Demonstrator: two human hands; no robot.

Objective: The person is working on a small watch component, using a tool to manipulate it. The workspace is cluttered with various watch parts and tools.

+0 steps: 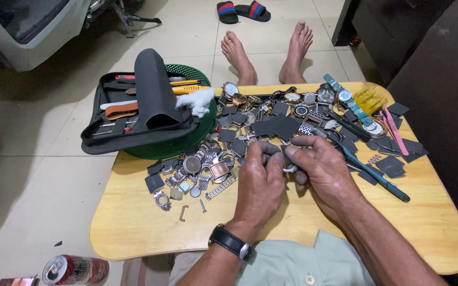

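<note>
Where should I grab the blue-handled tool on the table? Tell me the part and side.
Grip the blue-handled tool mid-handle, coming from above at its near right end. It lies flat and slanted on the wooden table; that end is bare, the far end runs under the right hand.

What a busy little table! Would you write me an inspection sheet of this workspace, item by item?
Surface: low wooden table, pale yellow, rounded corners.
Job's things: small dark piece pinched between left hand and right hand; what it is cannot be told.
Clutter: watch parts, dark square pads, teal-strapped watch, blue-handled tool.
Hands: both closed on the piece; left wrist wears a black-strapped watch.
Cables: nothing seen.
Surroundings: open tool case on a green basket, tiled floor, sandals, red can.
</note>
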